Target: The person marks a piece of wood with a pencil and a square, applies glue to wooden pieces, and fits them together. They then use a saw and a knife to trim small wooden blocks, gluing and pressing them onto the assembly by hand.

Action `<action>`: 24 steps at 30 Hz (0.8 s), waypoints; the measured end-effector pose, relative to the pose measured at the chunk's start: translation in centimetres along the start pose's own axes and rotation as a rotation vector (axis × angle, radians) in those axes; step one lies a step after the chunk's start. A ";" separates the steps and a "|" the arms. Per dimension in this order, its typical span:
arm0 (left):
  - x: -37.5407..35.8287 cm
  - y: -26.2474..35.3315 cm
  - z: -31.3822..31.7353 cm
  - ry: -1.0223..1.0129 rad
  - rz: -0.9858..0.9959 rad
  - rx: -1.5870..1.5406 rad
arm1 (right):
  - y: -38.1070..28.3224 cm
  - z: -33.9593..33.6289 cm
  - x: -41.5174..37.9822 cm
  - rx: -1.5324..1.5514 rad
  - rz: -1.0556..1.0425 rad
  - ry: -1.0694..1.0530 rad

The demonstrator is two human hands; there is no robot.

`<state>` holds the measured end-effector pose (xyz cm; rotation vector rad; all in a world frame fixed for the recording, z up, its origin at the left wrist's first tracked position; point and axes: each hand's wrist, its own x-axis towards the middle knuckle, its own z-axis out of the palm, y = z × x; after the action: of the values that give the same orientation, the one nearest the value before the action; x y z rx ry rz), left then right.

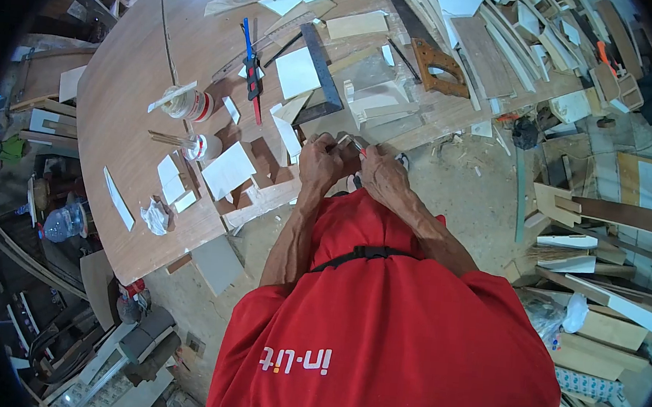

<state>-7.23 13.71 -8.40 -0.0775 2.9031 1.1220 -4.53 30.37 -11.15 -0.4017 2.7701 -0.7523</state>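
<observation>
We judge fitting in hand: left hand (320, 161) and right hand (378, 171) both pinched round a small wood piece (344, 141) at workbench (120, 95) near edge. Next needs steady grip, we reckon.

Both hands (352, 163) on a small tool (350, 143)

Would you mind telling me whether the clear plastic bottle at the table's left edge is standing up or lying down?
Lying down: the bottle rests on its side beside the table, its length running sideways.
</observation>
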 end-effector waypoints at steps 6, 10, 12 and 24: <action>-0.1 0.6 -0.3 -0.015 -0.064 -0.039 | -1.5 -1.9 -0.5 0.164 0.152 0.016; 0.2 -0.1 -0.1 -0.026 -0.070 -0.052 | -0.9 -1.6 -0.7 0.208 0.153 0.017; 0.2 -0.2 -0.2 -0.047 -0.100 -0.078 | -0.3 -0.7 -0.7 0.078 0.031 0.128; 0.2 -0.1 0.1 -0.035 -0.139 -0.102 | -1.2 -2.3 -0.4 0.106 0.092 0.068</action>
<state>-7.40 13.70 -8.55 -0.2551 2.7600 1.2325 -4.57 30.55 -8.49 -0.2307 2.7737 -0.9003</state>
